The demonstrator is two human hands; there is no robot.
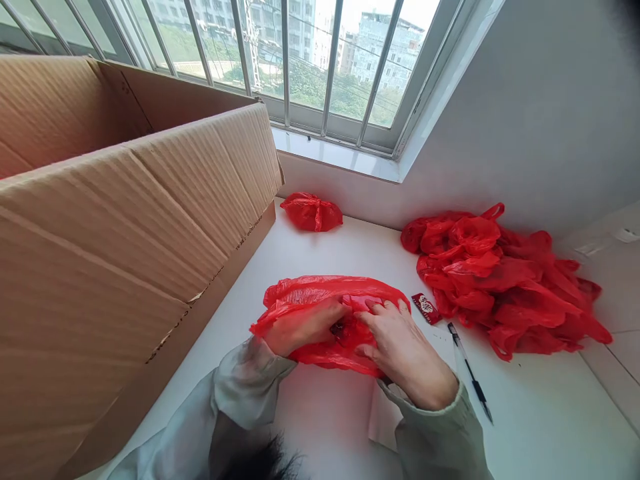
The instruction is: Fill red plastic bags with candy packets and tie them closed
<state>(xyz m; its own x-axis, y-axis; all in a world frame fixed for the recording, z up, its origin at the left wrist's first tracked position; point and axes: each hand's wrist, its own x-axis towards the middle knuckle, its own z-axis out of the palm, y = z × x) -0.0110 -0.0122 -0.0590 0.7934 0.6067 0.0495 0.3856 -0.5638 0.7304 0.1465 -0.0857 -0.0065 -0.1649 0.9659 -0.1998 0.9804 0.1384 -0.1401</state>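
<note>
The red bag (335, 353) lies on the white table (543, 397) — tied bag (307, 215) at its 12 o'clock, bag pile (505, 280) near 3 o'clock — right hand (403, 343) loosely spread on it, left hand (303, 328) inside, its grip indeterminable.

You've got your left hand (306, 328) and right hand (407, 350) in that red bag (340, 287), cardboard box (125, 267) to its left.

Forearms (437, 427) extended forward; left hand (311, 325) angled inward; right hand (403, 343) palm down, thumb (371, 353) apart.
</note>
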